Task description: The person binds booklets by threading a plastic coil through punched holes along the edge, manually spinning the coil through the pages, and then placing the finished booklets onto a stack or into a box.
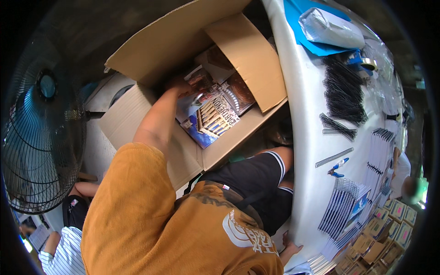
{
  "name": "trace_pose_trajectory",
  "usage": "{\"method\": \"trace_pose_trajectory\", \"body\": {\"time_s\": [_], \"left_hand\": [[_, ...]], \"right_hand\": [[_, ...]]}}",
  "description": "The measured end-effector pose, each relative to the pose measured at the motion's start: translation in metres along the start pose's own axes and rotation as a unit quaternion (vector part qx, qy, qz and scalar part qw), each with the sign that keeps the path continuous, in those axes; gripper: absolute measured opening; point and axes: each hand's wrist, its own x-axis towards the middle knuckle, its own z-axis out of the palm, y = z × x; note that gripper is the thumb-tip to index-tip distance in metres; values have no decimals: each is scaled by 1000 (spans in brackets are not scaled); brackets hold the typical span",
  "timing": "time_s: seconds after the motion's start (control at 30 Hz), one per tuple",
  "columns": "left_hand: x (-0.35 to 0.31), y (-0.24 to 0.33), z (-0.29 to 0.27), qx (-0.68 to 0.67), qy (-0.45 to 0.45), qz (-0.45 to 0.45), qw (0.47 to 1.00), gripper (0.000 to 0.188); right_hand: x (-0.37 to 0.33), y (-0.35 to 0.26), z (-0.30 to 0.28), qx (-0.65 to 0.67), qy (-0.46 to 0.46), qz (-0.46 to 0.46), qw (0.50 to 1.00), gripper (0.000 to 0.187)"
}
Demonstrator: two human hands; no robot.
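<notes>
An open cardboard box (183, 158) stands before me with its flaps spread. Inside lie printed booklets, the top one a glossy cover (213, 119) picturing a columned temple. Deep in the box, my left hand (178, 86) is at the far left edge of the booklets; shade hides its fingers, so whether it grips anything is unclear. Low on the right, my right hand (289, 248) is beside the edge of the white-covered table (305, 183). Its visible fingers are apart, and nothing shows in them.
A large fan (46, 114) stands left. The table carries black binding coils (341, 91), blue-handled pliers (338, 168), spiral-bound stacks (339, 206) and a plastic-wrapped roll (330, 27). Small boxes (376, 233) are piled at lower right. Another person's striped sleeve (66, 250) shows at lower left.
</notes>
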Motion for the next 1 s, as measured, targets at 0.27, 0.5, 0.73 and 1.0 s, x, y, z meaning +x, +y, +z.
{"method": "trace_pose_trajectory", "body": {"time_s": [0.27, 0.5, 0.73, 1.0], "left_hand": [[-25, 17, 4, 59, 57, 0, 997, 64], [-51, 29, 17, 137, 155, -20, 978, 84], [-52, 29, 14, 107, 139, -4, 984, 75], [9, -12, -6, 79, 18, 49, 996, 88]], "right_hand": [[6, 0, -6, -9, -28, -9, 1000, 60], [-19, 16, -4, 58, 46, -8, 997, 70], [-13, 10, -4, 49, 48, -18, 997, 71], [-27, 19, -5, 4, 7, -8, 1000, 68]]}}
